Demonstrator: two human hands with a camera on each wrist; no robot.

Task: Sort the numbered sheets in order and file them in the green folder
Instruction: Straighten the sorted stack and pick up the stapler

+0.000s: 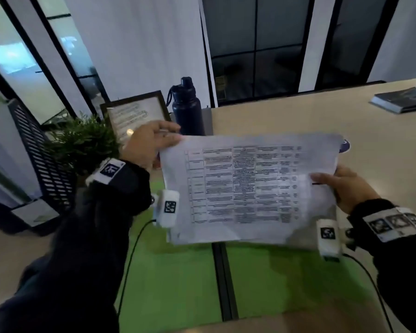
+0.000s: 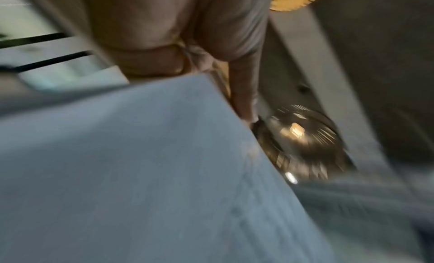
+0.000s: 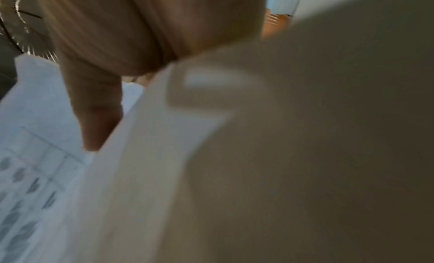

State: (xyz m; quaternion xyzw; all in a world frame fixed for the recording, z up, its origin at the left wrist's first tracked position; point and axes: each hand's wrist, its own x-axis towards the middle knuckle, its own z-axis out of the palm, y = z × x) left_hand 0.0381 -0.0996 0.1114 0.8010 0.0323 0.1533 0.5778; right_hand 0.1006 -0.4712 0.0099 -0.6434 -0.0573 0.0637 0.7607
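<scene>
A stack of white printed sheets with a table of text on top is held in the air above the open green folder, which lies flat on the desk with its black spine down the middle. My left hand pinches the stack's far left corner, thumb on top. My right hand grips the right edge, thumb across the page. In the left wrist view the sheets fill the lower frame under my fingers. The right wrist view is blurred: thumb on the paper.
A dark blue water bottle stands behind the sheets, with a framed paper and a small green plant to its left. A book lies at the far right of the beige desk. A black mesh rack stands left.
</scene>
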